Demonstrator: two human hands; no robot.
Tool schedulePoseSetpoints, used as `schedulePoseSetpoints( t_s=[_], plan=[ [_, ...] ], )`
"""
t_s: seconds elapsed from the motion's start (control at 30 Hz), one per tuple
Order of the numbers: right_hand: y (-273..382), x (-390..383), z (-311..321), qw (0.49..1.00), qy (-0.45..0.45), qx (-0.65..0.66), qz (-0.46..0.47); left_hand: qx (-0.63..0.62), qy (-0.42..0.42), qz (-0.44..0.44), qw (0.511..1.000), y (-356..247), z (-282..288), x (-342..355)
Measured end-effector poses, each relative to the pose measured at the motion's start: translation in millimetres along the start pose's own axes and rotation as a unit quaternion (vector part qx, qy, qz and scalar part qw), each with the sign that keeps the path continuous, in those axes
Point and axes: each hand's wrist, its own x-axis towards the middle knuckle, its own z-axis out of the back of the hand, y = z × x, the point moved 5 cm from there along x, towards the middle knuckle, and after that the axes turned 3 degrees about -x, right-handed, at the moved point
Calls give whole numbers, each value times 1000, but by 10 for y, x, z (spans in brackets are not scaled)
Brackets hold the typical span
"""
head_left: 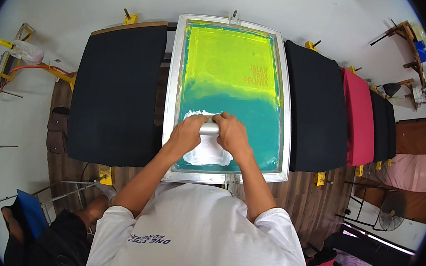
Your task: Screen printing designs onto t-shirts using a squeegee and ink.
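Head view — left hand (188,131) curled closed over the silver squeegee (210,129), right hand (231,134) gripping it just alongside — toward the near edge of the screen frame (175,78)

The frame (285,140) sits between a left board (117,93) and a right board (315,112). The handle (210,128) is over the frame's near half.

Left forearm (142,180) and right forearm (253,183) extend near to far, converging. Left grip (187,132) and right grip (232,133) curled, close together, backs upward.
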Motion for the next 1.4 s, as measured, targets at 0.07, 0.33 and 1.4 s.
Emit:
schedulePoseSetpoints(
  t_s=[0.07, 0.33, 1.4],
  plan=[
    [-19, -64, -74, 1000, 8, 8, -8, 11, 9, -3, 1000, 35, -96, -116],
    [292, -1002, -188, 999, 14, 37, -20, 76, 111, 0, 991, -169, -384, -1018],
    [103, -397, -112, 999, 40, 29, -9, 23, 38, 13, 999, -149, -209, -411]
  ],
)
